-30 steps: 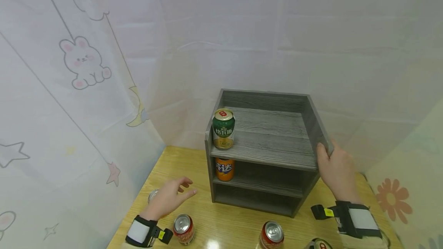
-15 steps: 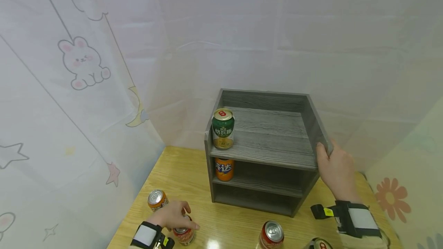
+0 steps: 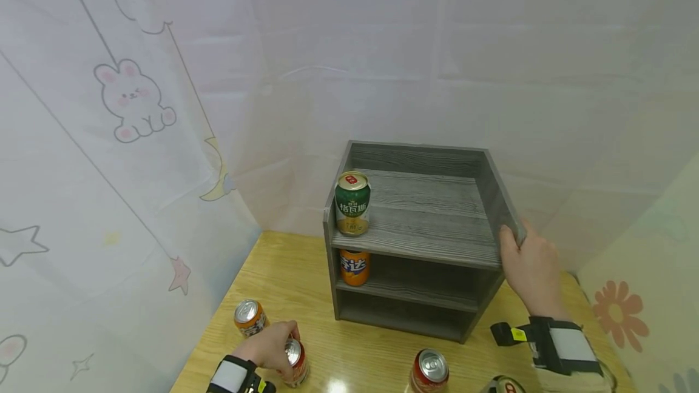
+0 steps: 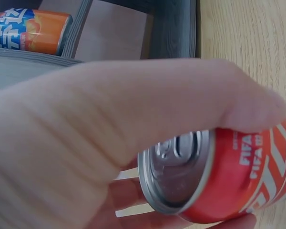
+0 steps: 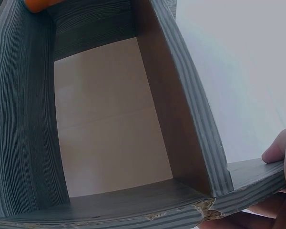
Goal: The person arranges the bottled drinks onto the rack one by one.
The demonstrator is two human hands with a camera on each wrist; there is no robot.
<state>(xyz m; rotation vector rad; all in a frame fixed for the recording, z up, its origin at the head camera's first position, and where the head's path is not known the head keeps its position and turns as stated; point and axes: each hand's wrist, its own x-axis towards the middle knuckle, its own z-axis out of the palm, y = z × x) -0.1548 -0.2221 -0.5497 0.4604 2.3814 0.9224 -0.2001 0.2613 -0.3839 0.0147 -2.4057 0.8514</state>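
My left hand [image 3: 267,347] grips a red soda can [image 4: 229,176] standing at the front left of the table, thumb on one side and fingers round the other. The can's silver top and "FIFA" lettering show in the left wrist view. With my right hand [image 3: 532,268] I hold the right side panel of a grey wooden shelf unit [image 3: 426,199], thumb inside and fingers outside. On its top level, at the left, stands a green and gold can [image 3: 352,205]. An orange can [image 3: 355,268] sits at the left of the level below.
Another orange can [image 3: 250,317] stands just beyond my left hand. A second red can [image 3: 429,372] is in front of the shelf unit, and a gold-topped can [image 3: 503,386] is cut off by the bottom edge. Printed white cloth [image 3: 437,65] hangs behind the wooden table [image 3: 284,272].
My left hand has come down and toward me from above the table, and its fingers have closed round the red can. The right hand and the shelf unit have stayed put.
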